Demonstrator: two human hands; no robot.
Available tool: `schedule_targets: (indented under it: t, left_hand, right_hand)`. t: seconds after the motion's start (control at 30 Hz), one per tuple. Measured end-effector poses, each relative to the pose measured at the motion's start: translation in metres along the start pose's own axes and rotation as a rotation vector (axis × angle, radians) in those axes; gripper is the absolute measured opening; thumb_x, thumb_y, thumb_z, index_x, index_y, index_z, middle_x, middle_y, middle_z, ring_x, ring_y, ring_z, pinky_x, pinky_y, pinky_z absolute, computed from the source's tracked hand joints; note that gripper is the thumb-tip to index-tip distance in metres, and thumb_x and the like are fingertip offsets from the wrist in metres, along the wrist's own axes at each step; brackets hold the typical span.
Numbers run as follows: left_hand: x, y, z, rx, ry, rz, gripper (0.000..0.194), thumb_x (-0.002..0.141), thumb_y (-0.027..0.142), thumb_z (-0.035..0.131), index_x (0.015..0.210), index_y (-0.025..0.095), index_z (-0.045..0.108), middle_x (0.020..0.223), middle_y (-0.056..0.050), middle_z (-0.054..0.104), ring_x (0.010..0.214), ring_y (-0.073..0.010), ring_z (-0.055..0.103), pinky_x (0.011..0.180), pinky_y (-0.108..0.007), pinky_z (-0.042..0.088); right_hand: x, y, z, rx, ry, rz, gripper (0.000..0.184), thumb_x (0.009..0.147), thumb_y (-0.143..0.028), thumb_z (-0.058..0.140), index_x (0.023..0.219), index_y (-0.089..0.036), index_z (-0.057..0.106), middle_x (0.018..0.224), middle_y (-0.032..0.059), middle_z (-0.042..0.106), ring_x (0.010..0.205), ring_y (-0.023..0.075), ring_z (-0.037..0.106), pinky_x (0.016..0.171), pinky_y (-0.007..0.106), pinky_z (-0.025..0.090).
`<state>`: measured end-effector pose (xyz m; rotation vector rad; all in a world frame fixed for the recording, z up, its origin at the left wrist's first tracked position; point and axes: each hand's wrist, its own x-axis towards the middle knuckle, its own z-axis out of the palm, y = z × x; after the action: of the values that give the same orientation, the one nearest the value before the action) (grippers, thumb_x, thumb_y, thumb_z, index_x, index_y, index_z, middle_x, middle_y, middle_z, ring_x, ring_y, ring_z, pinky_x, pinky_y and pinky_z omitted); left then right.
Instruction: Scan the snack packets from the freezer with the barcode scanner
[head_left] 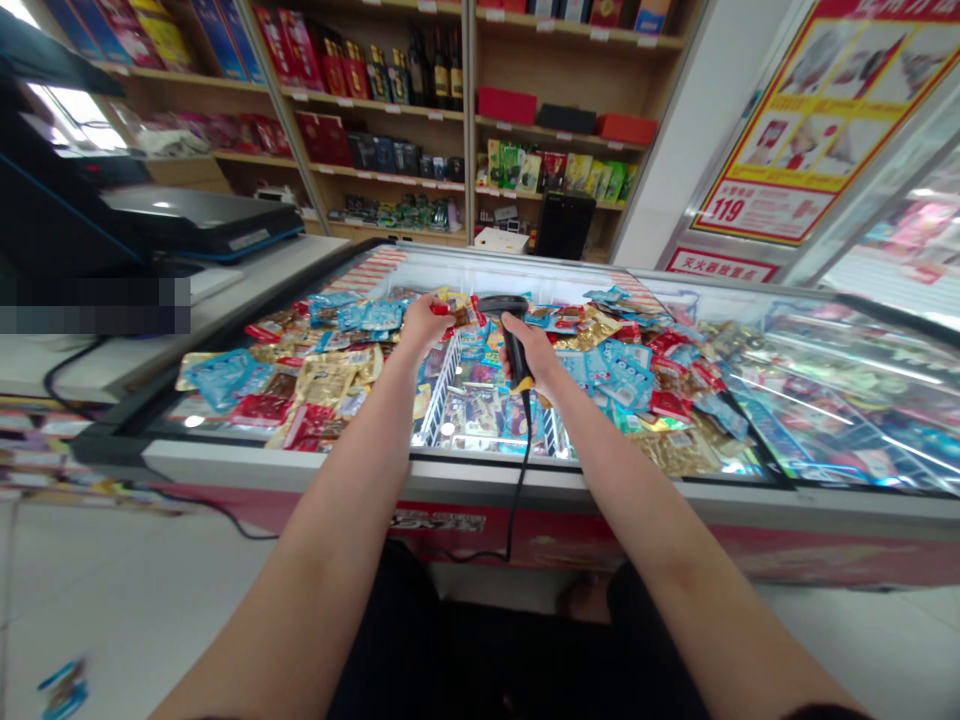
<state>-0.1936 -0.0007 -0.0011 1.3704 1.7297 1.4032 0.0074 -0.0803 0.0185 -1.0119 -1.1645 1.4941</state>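
My right hand [531,352] is wrapped round the handle of a black and yellow barcode scanner [514,350], its head pointing left and its cable hanging down over the front edge. Just left of it, my left hand [425,322] is closed on a small red packet [441,310], of which only a bit shows past the fingers. Both hands are above the glass top of a chest freezer [480,462]. Around them lie heaps of snack packets: blue ones [626,370] on the right, gold ones [337,375] on the left, and red ones between.
At the left stands a counter [300,262] with a scale [202,222] and a dark machine. Shelves [375,100] of bottles and boxes line the back. A black cable [217,510] runs along the freezer's front. One packet [64,690] lies on the floor.
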Motion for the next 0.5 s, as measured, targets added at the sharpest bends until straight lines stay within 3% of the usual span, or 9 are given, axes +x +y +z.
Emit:
schedule_targets:
  t: [0.5]
  left_hand:
    - [-0.004,0.0054,-0.0006,0.147,0.008,0.041,0.024,0.059,0.01,0.066,0.082,0.019,0.061,0.072,0.002,0.059,0.074,-0.0184,0.061,0.075,-0.031,0.051]
  right_hand:
    - [0.0021,0.0037,-0.0037,0.008,-0.041,0.002,0.049,0.089,-0.067,0.075,0.085,-0.022,0.055,0.05,-0.0038,0.061,0.035,0.012,0.054,0.033,0.021,0.044]
